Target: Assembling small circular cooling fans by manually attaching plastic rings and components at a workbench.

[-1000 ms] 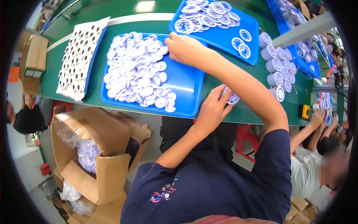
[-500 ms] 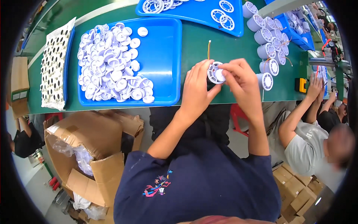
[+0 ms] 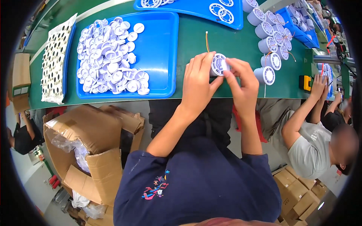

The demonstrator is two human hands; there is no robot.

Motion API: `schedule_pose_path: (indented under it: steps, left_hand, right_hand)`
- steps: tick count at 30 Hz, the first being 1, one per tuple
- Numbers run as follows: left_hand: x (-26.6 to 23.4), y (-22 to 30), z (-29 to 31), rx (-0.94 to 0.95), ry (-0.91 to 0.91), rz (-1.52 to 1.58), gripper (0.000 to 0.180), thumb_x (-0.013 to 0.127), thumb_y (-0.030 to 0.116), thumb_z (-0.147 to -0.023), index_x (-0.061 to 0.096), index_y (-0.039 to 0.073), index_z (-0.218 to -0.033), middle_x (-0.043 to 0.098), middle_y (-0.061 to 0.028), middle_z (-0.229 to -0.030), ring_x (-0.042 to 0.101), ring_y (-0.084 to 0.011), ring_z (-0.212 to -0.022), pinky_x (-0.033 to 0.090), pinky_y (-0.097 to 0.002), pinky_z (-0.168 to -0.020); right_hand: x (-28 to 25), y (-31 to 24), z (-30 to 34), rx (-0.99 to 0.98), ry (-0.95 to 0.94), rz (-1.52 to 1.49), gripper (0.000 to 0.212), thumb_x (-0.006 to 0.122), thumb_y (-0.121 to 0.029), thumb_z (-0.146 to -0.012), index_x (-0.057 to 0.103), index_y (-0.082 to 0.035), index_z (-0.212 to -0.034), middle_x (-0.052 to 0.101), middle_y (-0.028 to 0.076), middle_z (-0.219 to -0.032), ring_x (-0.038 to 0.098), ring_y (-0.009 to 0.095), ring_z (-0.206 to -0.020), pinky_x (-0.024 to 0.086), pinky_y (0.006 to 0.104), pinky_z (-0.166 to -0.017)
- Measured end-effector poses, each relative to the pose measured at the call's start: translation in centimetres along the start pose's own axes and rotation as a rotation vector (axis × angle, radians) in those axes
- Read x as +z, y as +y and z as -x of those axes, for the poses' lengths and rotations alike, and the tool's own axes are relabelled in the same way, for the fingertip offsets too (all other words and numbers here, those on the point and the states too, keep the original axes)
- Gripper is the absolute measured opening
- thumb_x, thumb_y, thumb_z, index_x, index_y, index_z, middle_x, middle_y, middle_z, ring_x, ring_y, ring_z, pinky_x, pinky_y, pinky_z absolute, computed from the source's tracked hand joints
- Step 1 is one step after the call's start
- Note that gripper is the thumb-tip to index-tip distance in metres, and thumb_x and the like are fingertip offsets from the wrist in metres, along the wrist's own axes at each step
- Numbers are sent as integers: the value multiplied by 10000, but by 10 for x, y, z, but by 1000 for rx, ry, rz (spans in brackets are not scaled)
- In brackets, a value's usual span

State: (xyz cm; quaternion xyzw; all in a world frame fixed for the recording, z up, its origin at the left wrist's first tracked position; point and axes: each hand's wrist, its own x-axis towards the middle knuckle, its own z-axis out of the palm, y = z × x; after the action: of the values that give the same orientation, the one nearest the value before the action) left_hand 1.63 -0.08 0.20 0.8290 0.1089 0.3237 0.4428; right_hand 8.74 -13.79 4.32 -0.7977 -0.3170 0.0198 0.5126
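My left hand (image 3: 200,77) is wrapped round a white cylindrical housing (image 3: 217,64) with a slotted ring on its face. A thin wire (image 3: 207,40) with a small white plug rises from behind it. At the right side of that face, the thumb and fingers of my right hand (image 3: 243,81) pinch a white round cap (image 3: 225,66), partly hidden by the fingers. Whether the cap is seated in the ring I cannot tell. Many similar caps (image 3: 109,56) are heaped in a blue tray (image 3: 162,67) to the left.
Finished-looking white housings (image 3: 268,75) stand in rows at the right, some with wires. A blue tray (image 3: 196,11) of slotted rings lies at the back. A sheet of dotted white parts (image 3: 56,60) is far left. A co-worker's arm (image 3: 301,109) reaches the bench beside a yellow tool (image 3: 304,83).
The cap, earlier facing me over the ring's lower right, is now turned more edge-on at the ring's right side. My right fingers have shifted round it, and the view has moved slightly.
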Motion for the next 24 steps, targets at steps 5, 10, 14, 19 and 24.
schedule_pose_path:
  steps: [5, 10, 14, 19, 24]
  left_hand:
    - [3, 2, 0, 19, 8, -20, 654, 883, 65, -772, 622, -7, -1368, 660, -186, -1276, 648, -390, -1148, 520, -473, -973]
    - [4, 1, -2, 30, 6, -24, 664, 890, 70, -769, 617, -17, -1368, 646, -187, -1273, 640, -391, -1144, 527, -469, -961]
    - [-1, -4, -2, -24, -9, 15, 638, 889, 83, -792, 615, -27, -1358, 661, -205, -1275, 655, -408, -1141, 534, -473, -968]
    - [-6, -13, 1, -57, -44, 42, 638, 895, 113, -813, 607, -19, -1367, 671, -217, -1292, 661, -419, -1175, 528, -483, -983]
    - [-10, -6, -1, -44, -48, 31, 608, 903, 74, -822, 617, -36, -1348, 688, -200, -1271, 692, -348, -1169, 549, -418, -1008]
  right_hand:
    - [3, 9, -3, -58, 26, -68, 269, 775, -15, -939, 770, -14, -1208, 754, 137, -1225, 694, 199, -947, 560, 314, -780]
    - [2, -2, -6, 23, 11, -29, 207, 779, -25, -933, 777, -13, -1139, 758, 131, -1227, 686, 238, -1026, 560, 347, -813]
    - [12, -8, -10, -168, 45, 176, 162, 782, -43, -907, 775, -8, -1066, 737, 136, -1156, 658, 314, -997, 535, 426, -897]
    - [6, -4, -42, -176, -21, 210, 116, 760, -107, -936, 769, -8, -997, 729, 156, -1106, 671, 348, -1005, 537, 451, -886]
    - [8, 46, -143, -62, 157, 640, 344, 772, -388, -914, 813, -52, -974, 730, 171, -1000, 726, 383, -995, 590, 497, -861]
